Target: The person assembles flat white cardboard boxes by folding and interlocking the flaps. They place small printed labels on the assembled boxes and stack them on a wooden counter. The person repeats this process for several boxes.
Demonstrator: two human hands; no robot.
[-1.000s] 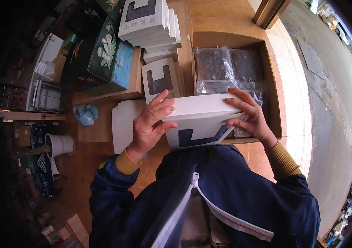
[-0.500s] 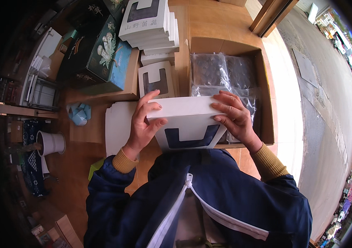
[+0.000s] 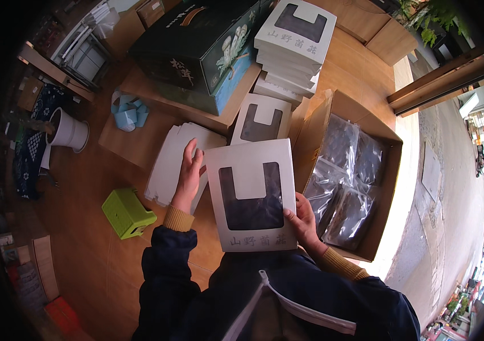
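Observation:
A white gift box (image 3: 251, 238) with a dark U-shaped window faces me, held upright in front of my body. Its window shows dark contents behind clear film. My right hand (image 3: 305, 226) grips the box at its lower right edge, thumb on the front and fingers partly hidden along the side. By the upper left edge, my left hand (image 3: 189, 176) is open, its fingers stretched upward and apart. Whether its fingertips touch the box, I cannot tell. Behind the box lie another white windowed box (image 3: 264, 113) and a stack of flat white cardboard (image 3: 177, 153).
A brown carton (image 3: 387, 227) of clear bags with dark contents stands at right. Beyond are stacked white boxes (image 3: 293, 42) and a large dark green box (image 3: 188, 51). At left are a green plastic stool (image 3: 125, 213), light-blue strapping (image 3: 130, 112) and a white pot (image 3: 68, 129).
The box has tipped so its windowed front faces up at me. My right hand slid down to its lower side, and my left hand's fingers came off the top edge. My view turned left.

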